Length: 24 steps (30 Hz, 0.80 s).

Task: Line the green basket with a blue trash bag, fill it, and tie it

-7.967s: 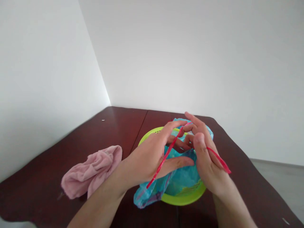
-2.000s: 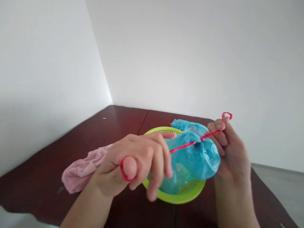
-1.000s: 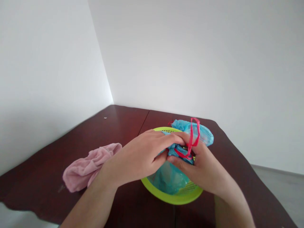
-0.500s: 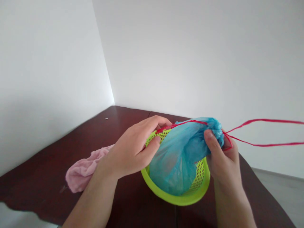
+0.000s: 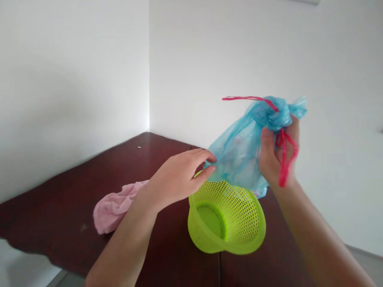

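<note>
Raised over the basket hangs a light blue, see-through plastic bag (image 5: 239, 155), its top gathered in a knot-like bunch. My right hand (image 5: 277, 153) is closed around the bag just below that bunch. Red drawstring loops stick out of the bag's top, one to the left and one hanging over my right wrist. What the bag contains cannot be made out. My left hand (image 5: 185, 173) is at the bag's lower left side, thumb and fingers apart, fingertips at or close to the plastic. Under the bag, the lime green mesh basket (image 5: 209, 243) shows its bare inside floor.
A crumpled pink cloth (image 5: 112, 209) lies on the dark red-brown table (image 5: 167, 247), left of the basket and partly behind my left forearm. A tiny white scrap (image 5: 139, 147) lies near the far corner. White walls (image 5: 185, 67) border the table.
My right hand has lifted the blue bag up and out of the green basket. My left hand has let go of the red drawstring. The view has shifted slightly.
</note>
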Available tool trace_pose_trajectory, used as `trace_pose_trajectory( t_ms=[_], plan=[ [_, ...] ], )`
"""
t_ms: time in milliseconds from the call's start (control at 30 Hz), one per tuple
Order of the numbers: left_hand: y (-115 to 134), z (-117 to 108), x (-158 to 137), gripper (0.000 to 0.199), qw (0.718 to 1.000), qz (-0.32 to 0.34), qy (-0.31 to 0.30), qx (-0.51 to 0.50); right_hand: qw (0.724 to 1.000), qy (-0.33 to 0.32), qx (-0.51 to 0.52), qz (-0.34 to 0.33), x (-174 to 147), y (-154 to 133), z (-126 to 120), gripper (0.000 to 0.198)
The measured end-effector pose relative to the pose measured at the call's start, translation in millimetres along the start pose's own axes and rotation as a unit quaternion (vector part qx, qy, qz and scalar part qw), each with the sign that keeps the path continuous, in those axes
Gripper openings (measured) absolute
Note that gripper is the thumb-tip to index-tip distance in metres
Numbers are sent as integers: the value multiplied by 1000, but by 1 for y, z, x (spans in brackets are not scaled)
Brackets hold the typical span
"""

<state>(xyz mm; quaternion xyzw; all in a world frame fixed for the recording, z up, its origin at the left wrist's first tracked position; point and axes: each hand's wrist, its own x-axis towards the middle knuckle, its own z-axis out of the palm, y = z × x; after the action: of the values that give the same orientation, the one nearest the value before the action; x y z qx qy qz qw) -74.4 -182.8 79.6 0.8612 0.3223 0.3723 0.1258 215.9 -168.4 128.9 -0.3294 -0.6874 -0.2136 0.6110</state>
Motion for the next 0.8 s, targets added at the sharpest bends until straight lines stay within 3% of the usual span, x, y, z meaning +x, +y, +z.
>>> trace_pose_trajectory(
  t_ms=[100,167,267,400,467,533,667,733,800],
  plan=[
    [-12,-1,2,24,999,-25,36,2,994,-43,-51,-90,23,36,37,51],
    [-20,0,3,25,998,-31,47,-9,988,-81,-76,-108,27,62,60,54],
    [-29,-1,4,25,998,-29,50,-28,984,-144,-74,-75,16,95,85,55],
    [-36,-5,3,26,998,-36,53,-28,966,-249,-58,34,-20,120,105,55],
    [-37,-7,3,27,997,-40,53,-28,934,-334,-31,122,-39,127,110,47],
    [-37,-8,3,27,998,-42,45,-33,882,-430,13,190,-57,133,112,32],
    [-33,-7,5,28,997,-49,22,-48,790,-561,99,226,-86,141,105,14],
    [-31,-6,6,30,997,-52,16,-55,770,-578,129,238,-93,144,99,16],
    [-31,-3,7,30,997,-51,10,-62,784,-555,141,241,-95,147,94,21]
  ],
)
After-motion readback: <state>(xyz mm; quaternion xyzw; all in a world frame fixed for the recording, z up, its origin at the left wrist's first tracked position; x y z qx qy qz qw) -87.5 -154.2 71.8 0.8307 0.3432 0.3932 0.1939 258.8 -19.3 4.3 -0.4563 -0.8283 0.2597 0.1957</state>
